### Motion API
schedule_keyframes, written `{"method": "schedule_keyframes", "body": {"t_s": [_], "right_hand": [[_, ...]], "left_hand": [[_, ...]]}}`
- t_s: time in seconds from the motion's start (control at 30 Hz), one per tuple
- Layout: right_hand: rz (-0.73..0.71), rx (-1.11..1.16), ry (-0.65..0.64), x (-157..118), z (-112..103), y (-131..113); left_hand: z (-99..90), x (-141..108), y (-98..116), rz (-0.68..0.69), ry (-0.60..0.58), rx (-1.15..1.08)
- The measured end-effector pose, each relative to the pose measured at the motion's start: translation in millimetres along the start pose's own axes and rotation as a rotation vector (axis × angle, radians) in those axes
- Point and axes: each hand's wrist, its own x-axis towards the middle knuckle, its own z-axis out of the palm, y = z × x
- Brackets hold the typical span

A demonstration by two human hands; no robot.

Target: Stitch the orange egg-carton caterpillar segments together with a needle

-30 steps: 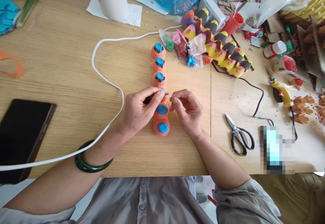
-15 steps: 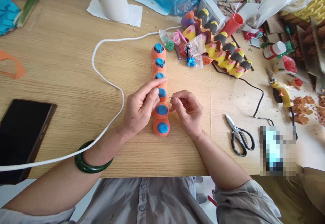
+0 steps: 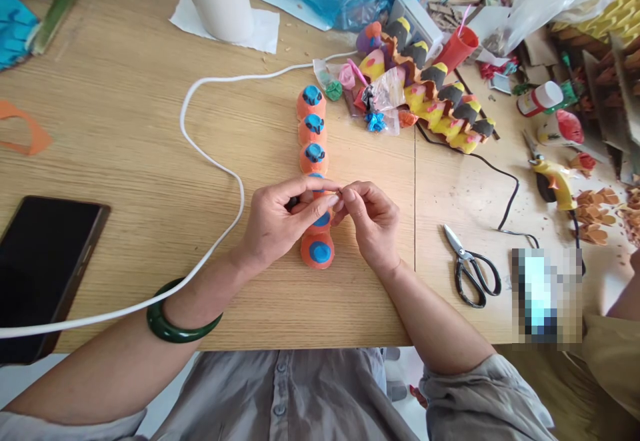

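Note:
An orange strip of joined egg-carton cups point(image 3: 311, 106) lies lengthwise on the table, each visible cup topped with a blue disc. The three farthest discs carry small black pieces. Over the nearer cups, my left hand point(image 3: 280, 218) is closed, with a black lump point(image 3: 293, 202) tucked between its curled fingers and palm. Its thumb and index tips meet the fingertips of my right hand point(image 3: 373, 221), which is closed in a pinch. Between the fingertips is a tiny dark bit point(image 3: 339, 192), mostly covered. My hands partly hide the fourth and fifth cups.
Black-handled scissors point(image 3: 473, 264) lie right of my right hand. A white cable point(image 3: 213, 154) curves across the table and over my left forearm. A phone point(image 3: 45, 268) rests at left. Painted carton strips point(image 3: 440, 98) and small bags point(image 3: 383, 98) lie beyond. Another person's sleeve point(image 3: 613, 354) shows at right.
My left hand has moved right and slightly down, so its fingertips now meet my right hand's. The third cup is uncovered. Another person's arm has come into view at the right edge.

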Motion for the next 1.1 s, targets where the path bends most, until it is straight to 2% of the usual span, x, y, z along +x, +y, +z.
{"method": "schedule_keyframes", "body": {"t_s": [0.3, 0.47, 0.7, 1.1], "right_hand": [[-0.013, 0.031, -0.050, -0.6, -0.1, 1.8], [-0.045, -0.038, 0.010, -1.9, -2.7, 3.5], [-0.128, -0.180, -0.020, -3.7, -2.0, 4.4], [-0.175, -0.155, 0.048, -5.0, -2.7, 8.3]], "left_hand": [[0.1, -0.1, -0.3, 0.006, 0.037, -0.004], [0.9, 2.3, 0.6, -0.091, 0.096, -0.073], [1.6, 4.0, -1.5, -0.149, 0.094, -0.150], [0.2, 2.3, 2.2, -0.067, 0.029, -0.049]]}}
